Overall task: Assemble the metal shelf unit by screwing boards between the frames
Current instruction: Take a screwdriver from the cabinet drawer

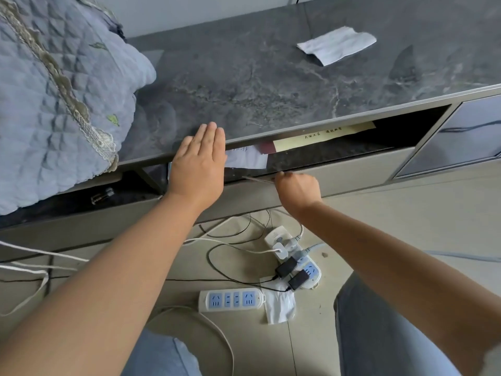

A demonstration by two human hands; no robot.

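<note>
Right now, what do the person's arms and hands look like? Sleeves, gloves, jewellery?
Both arms are bare up to the frame edge: no sleeves in view. The left hand and right hand have no gloves, and no rings, watch or bands show.

Both forearms are bare from the bottom edge of the frame up to the wrists; no sleeve, watch, bracelet or ring shows on either one. The left hand [197,169] is broad, with short, plain nails. The right hand [297,189] is seen from the back, so its nails are hidden. Below the arms the legs [379,335] are in blue-grey trousers of what looks like denim, though the cloth sits at the distorted rim of the wide-angle view and its weave is hard to make out. The left knee looks paler blue than the right.
</note>
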